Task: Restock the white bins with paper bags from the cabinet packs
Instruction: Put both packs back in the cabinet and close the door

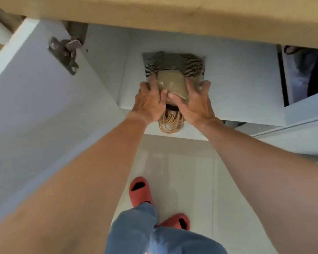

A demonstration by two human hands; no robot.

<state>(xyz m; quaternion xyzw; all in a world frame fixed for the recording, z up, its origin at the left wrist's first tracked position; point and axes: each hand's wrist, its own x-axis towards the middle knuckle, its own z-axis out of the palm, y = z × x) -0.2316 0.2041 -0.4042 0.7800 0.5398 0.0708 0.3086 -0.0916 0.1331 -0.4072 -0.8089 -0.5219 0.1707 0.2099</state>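
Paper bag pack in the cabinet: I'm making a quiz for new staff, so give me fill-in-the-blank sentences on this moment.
1. The pack of paper bags is gripped by ____ hands.
2. The pack lies on a cabinet ____.
3. The bags' handles hang over the shelf's front ____.
4. The cabinet door is ____.

Missing words: both; shelf; edge; open

The pack point(173, 77) is brown paper, its stacked edges showing as thin dark and pale stripes, with tan cord handles point(171, 123) hanging below. The cabinet point(237, 85) and its door point(35, 107) are white under a light wood counter point(173, 13). The slippers point(140, 191) are orange-red, the jeans point(136, 231) blue, the floor point(182, 171) pale cream.
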